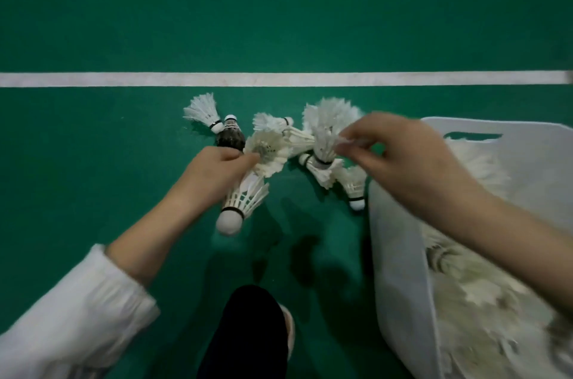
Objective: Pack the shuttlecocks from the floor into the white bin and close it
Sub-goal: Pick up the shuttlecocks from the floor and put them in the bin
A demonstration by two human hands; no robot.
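Shuttlecocks (483, 292) inside white bin (400, 254); left grip (214, 174) clasps stack (245, 196), right grip (403, 155) pinches shuttlecock (324, 149).

Left hand (214, 168), loose white sleeve (71, 316) bunched at lower left, right hand (400, 155), bare forearm, black trouser leg (245, 335) bottom centre, pale shoe edge (289, 329)

Floor (124, 22): green, matt, finely grained court surface.
Line (93, 79): white, flat, matt, faintly scuffed.
Shuttlecocks (245, 196): white feathers, frayed at the tips; smooth white rounded bases with a black band.
Dark shuttlecock (230, 135): blackish feathers, slight gloss.
Bin (400, 254): translucent whitish plastic, smooth, dull sheen.
Sleeve (77, 310): white cloth, soft, creased.
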